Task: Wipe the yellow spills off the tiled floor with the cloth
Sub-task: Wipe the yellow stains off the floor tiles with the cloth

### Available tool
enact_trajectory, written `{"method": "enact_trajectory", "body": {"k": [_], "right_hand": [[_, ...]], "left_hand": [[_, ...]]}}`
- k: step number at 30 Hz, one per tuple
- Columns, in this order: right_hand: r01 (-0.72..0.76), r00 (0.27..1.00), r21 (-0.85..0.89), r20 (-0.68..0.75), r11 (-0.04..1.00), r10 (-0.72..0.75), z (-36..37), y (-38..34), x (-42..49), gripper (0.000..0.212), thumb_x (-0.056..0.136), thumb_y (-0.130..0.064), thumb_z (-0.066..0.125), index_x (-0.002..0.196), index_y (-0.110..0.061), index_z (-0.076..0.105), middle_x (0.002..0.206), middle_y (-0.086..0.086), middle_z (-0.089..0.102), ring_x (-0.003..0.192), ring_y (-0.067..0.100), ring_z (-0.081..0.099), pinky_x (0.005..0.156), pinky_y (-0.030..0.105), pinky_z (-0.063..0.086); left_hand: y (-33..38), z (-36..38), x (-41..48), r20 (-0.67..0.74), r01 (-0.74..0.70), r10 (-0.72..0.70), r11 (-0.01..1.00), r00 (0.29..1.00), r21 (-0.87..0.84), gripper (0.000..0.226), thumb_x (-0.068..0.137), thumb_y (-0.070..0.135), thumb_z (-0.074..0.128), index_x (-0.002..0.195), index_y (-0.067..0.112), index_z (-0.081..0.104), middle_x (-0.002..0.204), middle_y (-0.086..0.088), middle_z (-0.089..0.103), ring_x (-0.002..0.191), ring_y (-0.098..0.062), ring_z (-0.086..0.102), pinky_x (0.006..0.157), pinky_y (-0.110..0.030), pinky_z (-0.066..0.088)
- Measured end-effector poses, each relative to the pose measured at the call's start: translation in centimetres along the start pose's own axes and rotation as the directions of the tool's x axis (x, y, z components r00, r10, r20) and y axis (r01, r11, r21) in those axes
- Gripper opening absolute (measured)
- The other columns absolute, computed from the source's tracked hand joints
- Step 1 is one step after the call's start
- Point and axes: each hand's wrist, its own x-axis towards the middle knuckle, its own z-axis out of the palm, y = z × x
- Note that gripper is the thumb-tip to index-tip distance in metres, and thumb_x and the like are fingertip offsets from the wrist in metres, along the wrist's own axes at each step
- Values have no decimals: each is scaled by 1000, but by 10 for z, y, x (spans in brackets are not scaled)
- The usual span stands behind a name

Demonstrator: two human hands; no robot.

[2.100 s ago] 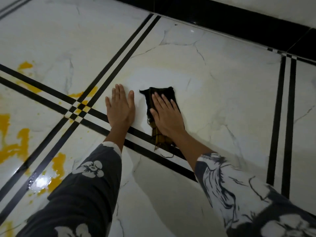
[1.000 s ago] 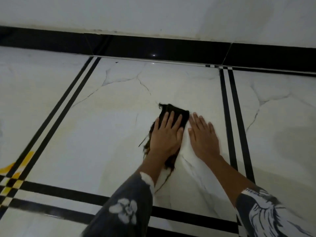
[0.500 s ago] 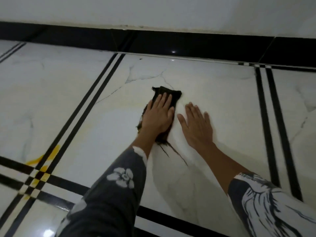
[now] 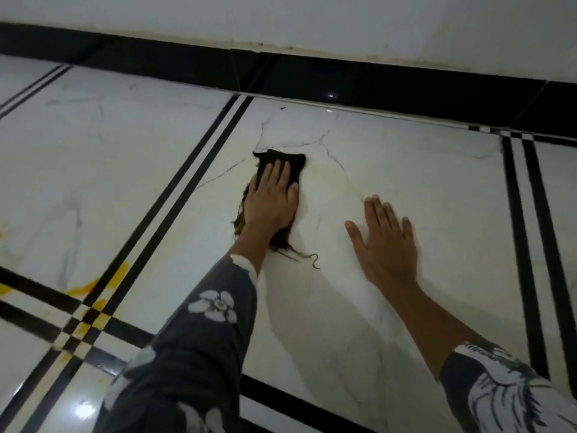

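Since half a second back, the two hands have drifted apart. The right hand [image 4: 387, 242] was just beside the cloth [image 4: 292, 159] and now sits well clear of it, and the cloth has slid a bit further away from the stripe crossing [image 4: 84, 323], up toward the black skirting [image 4: 343, 85].

The left hand [image 4: 271, 203] is pressing flat on the cloth, fingers [image 4: 278, 171] straight and close together, not curled round it. The right hand is flat on the tiled floor [image 4: 437, 189], further from the crossing than the cloth, with its fingers [image 4: 377, 209] a little spread. It looks like it's just propping the person up.

Progress-wise I'd call it maybe halfway, hard to say. The tile under the hands looks mostly done, with only a faint yellowish film [image 4: 331, 179] just beyond the cloth on the side away from the crossing. The thick yellow spills [image 4: 117, 275] are untouched though, sitting right at the crossing and on the stripes around it, plus a bit more at the frame edge past it. So that corner is still the big job, and the cloth is nowhere near it yet.
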Motion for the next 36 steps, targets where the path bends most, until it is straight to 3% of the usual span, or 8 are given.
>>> {"method": "enact_trajectory", "body": {"k": [5,9,15,23,25,30,33,36], "right_hand": [[-38,999,-13,28,999,38,-1,-3,-1,71,93,-60,13,149,-17,4,158,-2,4,145,14,4,117,39,0],[-44,998,77,41,996,41,2,-44,-25,71,93,-56,19,149,-16,2,158,-1,4,145,14,3,117,38,-3],[159,977,164,114,974,-178,13,-124,-80,68,93,-56,15,149,-19,1,158,-3,1,145,9,-1,116,33,-8],[286,936,131,172,949,-306,18,-145,-139,89,80,-69,-12,149,-17,7,158,-1,6,145,13,3,117,35,-2],[285,929,182,190,941,-318,18,-162,-152,91,77,-68,-18,149,-17,7,158,-1,8,145,13,4,116,35,-3],[227,919,259,261,939,-295,15,-188,-166,65,95,-52,14,149,-17,7,158,-1,8,145,12,5,116,34,-2],[296,906,222,242,929,-347,14,-175,-162,66,93,-53,15,149,-17,9,157,-2,8,145,13,5,117,35,0],[392,879,133,236,910,-413,17,-179,-140,68,92,-56,11,149,-18,7,158,-2,5,145,13,2,117,35,-1]], "left_hand": [[-96,-20,-30,-73,255,-255,967,964,-10,56,100,37,17,151,15,8,159,-5,9,146,-19,5,118,-40,3],[-83,-14,-109,-136,427,-425,904,895,-18,56,100,37,17,150,12,9,158,-8,10,145,-21,7,118,-41,4],[-46,-7,-146,17,21,-22,999,1000,36,63,93,48,2,150,21,3,159,1,4,146,-13,-1,116,-34,-3],[-113,-18,-257,-85,526,-527,850,846,-37,56,99,43,10,150,20,2,159,-2,2,146,-15,-3,118,-37,-4],[-88,-14,-278,-67,446,-445,895,893,-1,62,94,47,-1,149,19,-1,158,-2,0,145,-15,-5,117,-36,-6],[-102,-22,-259,33,139,-141,989,989,50,68,87,49,-8,150,23,-1,159,2,-1,145,-11,-7,116,-34,-6],[-152,-28,-267,-33,354,-353,935,935,3,56,99,45,10,150,23,1,159,2,2,145,-12,-4,118,-36,-4],[-153,-23,-303,-100,535,-532,845,840,-1,58,96,47,0,148,22,-4,159,0,1,145,-12,-5,118,-36,-4]]}}
